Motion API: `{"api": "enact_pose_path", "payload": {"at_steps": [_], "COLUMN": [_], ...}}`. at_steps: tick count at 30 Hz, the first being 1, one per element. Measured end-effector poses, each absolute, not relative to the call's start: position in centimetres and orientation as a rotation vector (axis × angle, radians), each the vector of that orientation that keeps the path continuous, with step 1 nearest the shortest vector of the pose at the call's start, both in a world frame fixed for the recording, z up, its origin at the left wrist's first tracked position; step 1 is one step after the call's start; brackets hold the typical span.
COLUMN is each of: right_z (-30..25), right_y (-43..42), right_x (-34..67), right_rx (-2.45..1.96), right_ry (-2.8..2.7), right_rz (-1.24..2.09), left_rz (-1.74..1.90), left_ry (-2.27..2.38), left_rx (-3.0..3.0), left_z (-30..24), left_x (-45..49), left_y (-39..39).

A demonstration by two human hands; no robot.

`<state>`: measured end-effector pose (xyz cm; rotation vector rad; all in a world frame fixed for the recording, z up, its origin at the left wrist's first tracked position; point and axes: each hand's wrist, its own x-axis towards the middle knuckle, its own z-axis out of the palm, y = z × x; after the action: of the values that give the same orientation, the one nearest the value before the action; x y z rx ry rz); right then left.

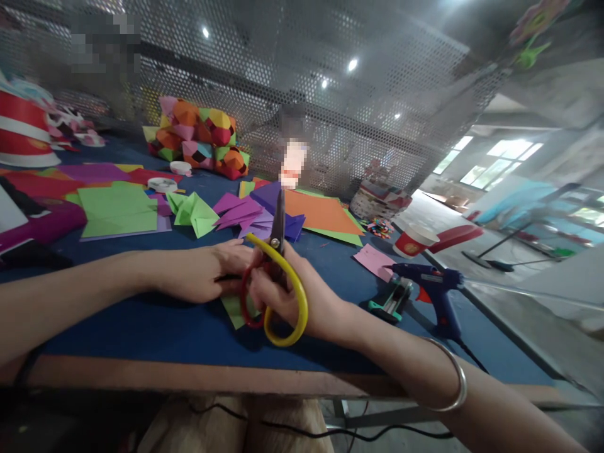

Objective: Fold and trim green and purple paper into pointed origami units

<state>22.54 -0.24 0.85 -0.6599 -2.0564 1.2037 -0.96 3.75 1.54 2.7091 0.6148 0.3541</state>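
Observation:
A pair of scissors [298,296] with one yellow and one red handle loop is in my right hand [316,292]; the fingers close around the handles. Its dark blades look closed and point up and away from me. My left hand [201,270] lies low over the blue table, fingertips meeting the right-hand fingers. Under both hands a small piece of green paper [237,313] shows in part, held down by the left fingers, which are partly hidden. Just beyond the hands are folded light green paper [193,215] and folded purple paper [241,211].
Green paper sheets [116,211] lie at left, an orange sheet [318,211] behind. A blue glue gun [436,283], a teal-ended tool [392,301], pink paper [374,261] and a paper cup [415,241] are at right. Colourful paper balls [198,135] stand against the mesh screen.

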Motion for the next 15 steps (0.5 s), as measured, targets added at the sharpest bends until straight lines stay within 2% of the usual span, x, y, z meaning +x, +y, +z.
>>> {"api": "enact_pose_path", "payload": {"at_steps": [4, 12, 15], "right_z": [1.7, 3.5, 5.2], "right_y": [1.5, 2.1, 1.4], "right_x": [26.1, 29.0, 29.0], "right_rx": [-0.84, -1.083, -1.37], "right_ry": [-2.052, -2.144, -2.193], "right_rz": [1.018, 0.728, 0.611], "left_rz": [0.238, 0.224, 0.241], "left_ry": [0.587, 0.628, 0.635], "left_rx": [2.672, 2.608, 2.623], "left_z": [1.1, 0.8, 0.8], "left_x": [-1.3, -1.8, -1.9], "left_y": [4.5, 4.5, 4.4]}}
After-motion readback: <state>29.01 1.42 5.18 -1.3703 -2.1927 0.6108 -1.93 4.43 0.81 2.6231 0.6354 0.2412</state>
